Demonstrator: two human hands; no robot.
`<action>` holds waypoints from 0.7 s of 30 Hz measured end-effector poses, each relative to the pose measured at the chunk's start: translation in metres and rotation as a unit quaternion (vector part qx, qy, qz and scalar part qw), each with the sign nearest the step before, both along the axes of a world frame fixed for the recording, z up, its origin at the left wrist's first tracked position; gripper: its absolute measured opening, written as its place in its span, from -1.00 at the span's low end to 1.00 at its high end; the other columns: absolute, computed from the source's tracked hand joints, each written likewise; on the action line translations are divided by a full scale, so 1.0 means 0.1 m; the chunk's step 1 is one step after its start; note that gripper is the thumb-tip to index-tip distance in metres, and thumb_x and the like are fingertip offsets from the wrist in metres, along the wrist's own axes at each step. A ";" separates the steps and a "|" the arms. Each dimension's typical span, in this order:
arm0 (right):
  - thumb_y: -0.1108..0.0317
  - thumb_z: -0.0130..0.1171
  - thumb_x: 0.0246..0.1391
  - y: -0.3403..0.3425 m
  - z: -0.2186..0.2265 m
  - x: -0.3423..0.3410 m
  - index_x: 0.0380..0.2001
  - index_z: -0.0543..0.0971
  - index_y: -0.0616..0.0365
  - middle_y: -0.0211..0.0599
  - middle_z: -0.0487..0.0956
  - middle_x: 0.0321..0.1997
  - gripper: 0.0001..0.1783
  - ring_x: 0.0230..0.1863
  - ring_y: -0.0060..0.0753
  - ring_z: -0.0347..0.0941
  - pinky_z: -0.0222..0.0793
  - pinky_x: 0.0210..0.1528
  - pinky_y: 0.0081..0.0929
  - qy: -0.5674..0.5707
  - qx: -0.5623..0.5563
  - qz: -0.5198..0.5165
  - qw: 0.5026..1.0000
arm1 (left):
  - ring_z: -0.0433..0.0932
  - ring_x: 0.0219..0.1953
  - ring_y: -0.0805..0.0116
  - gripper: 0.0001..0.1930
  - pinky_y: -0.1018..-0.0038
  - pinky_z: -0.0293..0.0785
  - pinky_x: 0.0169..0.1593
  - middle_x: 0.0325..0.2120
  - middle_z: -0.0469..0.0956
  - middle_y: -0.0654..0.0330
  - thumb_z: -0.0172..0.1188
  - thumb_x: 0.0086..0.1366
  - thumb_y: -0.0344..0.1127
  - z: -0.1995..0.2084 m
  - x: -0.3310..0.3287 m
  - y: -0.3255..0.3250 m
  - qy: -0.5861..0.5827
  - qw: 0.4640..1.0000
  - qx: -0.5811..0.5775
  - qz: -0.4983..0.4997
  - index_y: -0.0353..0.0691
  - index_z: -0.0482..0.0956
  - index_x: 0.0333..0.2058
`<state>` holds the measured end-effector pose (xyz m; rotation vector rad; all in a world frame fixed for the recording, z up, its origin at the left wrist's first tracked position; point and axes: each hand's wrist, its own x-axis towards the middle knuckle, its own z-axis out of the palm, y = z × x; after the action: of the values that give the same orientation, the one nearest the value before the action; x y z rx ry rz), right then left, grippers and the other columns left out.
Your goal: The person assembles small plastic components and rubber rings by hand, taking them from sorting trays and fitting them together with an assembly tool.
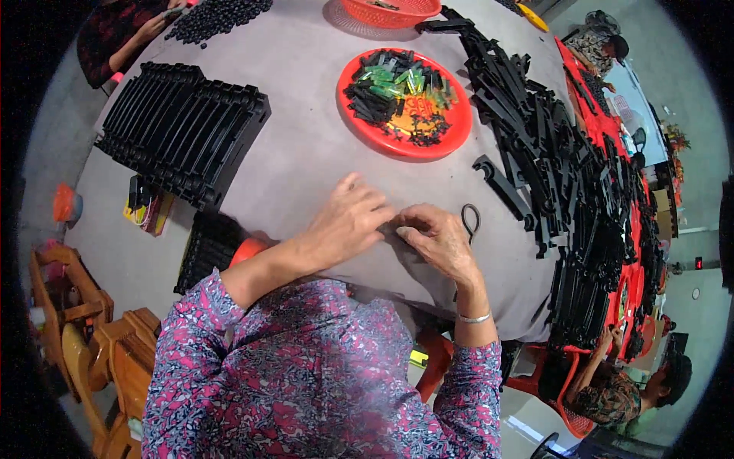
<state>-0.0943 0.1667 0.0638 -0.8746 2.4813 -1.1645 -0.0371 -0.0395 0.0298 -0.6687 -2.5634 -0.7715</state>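
Two bare hands meet near the middle of the frame, just above the near edge of the counter [287, 145]: the left hand [348, 220] has its fingers bent and bunched, the right hand [440, 239] curls inward with its thumb toward the fingertips, and whether either pinches a small piece I cannot tell. Beyond them, at upper centre, a round red plate [446, 137] carries short black strips [371, 107], glossy see-through green pieces [375, 76] and a scatter of tiny black bits [427, 131] over its orange-yellow middle. Long, slim black pieces [501, 187], hard and plastic-looking, with notched or hooked ends, lie in a tangled heap from the top of the frame down its right side. At upper left, more black pieces stand in a neat ribbed stack [183, 126]. A thin dark loop [471, 219] lies just beside the right hand, its lower part hidden. The counter has a smooth, dull grey surface; a red basket [390, 14] with a pierced wall is cut off by the top edge. Fingers cover the spot where the two hands meet, and the tiny bits are too small to make out singly.
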 end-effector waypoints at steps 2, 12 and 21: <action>0.45 0.20 0.03 0.02 0.05 -0.02 -0.28 0.62 0.24 -0.17 0.56 -0.35 -0.84 -0.37 -0.33 0.51 0.41 -0.30 -0.41 -0.055 -0.007 0.006 0.998 | 0.46 -0.07 0.22 -0.56 0.07 0.23 0.18 -0.30 0.45 0.25 0.42 -0.10 -0.32 -0.11 0.04 -0.07 -0.028 0.999 -0.025 0.015 -0.14 0.55 -0.17; 0.43 0.17 0.21 0.59 -0.05 -0.18 -0.32 0.61 0.27 -0.53 0.51 -0.43 -0.88 -0.42 -0.74 0.33 0.25 -0.34 -0.72 -0.064 -0.158 -0.224 0.960 | 0.47 -0.14 0.25 -0.58 0.09 0.24 0.15 -0.34 0.47 0.26 0.42 -0.11 -0.33 -0.16 0.07 -0.10 -0.017 1.000 0.011 0.021 -0.13 0.58 -0.19; 0.42 0.20 0.16 0.20 -0.07 -0.67 -0.29 0.62 0.31 -0.51 0.55 -0.44 -0.85 -0.43 -0.74 0.35 0.28 -0.38 -0.70 0.020 -0.114 -0.186 0.976 | 0.47 -0.17 0.24 -0.62 0.16 0.27 0.09 -0.37 0.46 0.25 0.42 -0.09 -0.30 -0.18 0.00 -0.11 -0.006 0.999 0.036 0.008 -0.13 0.59 -0.22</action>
<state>-0.1612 0.1870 0.0568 -0.4959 2.6570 -1.5904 -0.0366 -0.0507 0.0119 -0.6224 -2.5355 -0.8594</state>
